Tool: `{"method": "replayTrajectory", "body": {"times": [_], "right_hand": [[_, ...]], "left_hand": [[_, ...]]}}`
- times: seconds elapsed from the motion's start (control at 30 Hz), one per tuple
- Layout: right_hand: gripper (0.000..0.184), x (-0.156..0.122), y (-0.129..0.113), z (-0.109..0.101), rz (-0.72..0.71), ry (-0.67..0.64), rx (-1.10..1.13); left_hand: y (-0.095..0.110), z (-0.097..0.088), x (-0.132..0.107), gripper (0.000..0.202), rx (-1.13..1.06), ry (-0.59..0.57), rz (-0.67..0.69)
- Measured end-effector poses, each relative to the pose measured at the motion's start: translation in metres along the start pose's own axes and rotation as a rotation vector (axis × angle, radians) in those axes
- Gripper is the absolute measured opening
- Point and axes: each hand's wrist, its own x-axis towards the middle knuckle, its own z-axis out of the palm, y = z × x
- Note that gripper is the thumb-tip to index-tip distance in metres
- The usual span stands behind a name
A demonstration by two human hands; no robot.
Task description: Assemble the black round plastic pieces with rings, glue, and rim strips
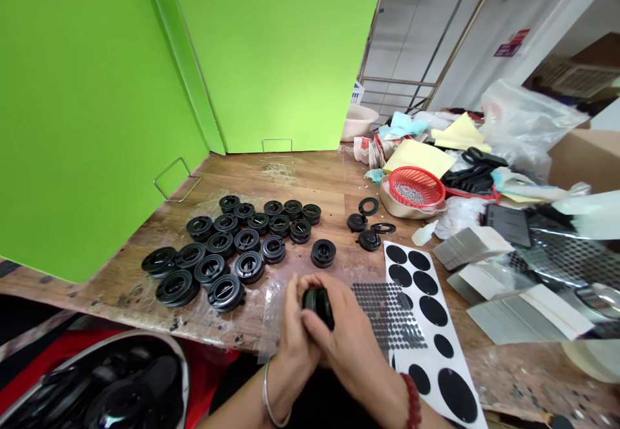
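Both hands are cupped together near the table's front edge around a round black plastic part (317, 301). My left hand (295, 325) supports it from the left, fingers closed along its side. My right hand (346, 316) wraps it from the right, with the thumb across its front. The palms hide much of the part. Just beyond the fingertips lies one similar black round part (323, 252). Several more such parts (247, 240) are grouped on the table to the left. Under and beside the right hand are a clear sheet of small dark dots (387, 313) and a white sheet with black circle stickers (443, 345).
Two black discs (369, 240) and two loose rings (369, 206) lie beyond the sticker sheet. A red basket (416, 187) holds small metal pieces. Stacks of white cards (472, 248) stand at right. Green panels (271, 54) rise behind; a bin of black parts (181, 358) sits lower left.
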Motion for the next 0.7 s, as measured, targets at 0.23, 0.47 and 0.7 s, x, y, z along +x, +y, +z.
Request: {"method": "replayTrajectory", "body": {"times": [0.23, 0.47, 0.7], "right_hand": [[0.036, 0.121, 0.068, -0.018, 0.083, 0.039, -0.544], [0.029, 0.163, 0.097, 0.004, 0.103, -0.077, -0.668], [0.008, 0.138, 0.098, -0.061, 0.003, 0.038, -0.826]], "left_hand": [[0.016, 0.01, 0.028, 0.018, 0.299, -0.115, 0.051], [0.01, 0.033, 0.059, 0.017, 0.182, -0.077, -0.153], [0.023, 0.038, 0.079, 0.016, 0.165, -0.034, -0.14]]}}
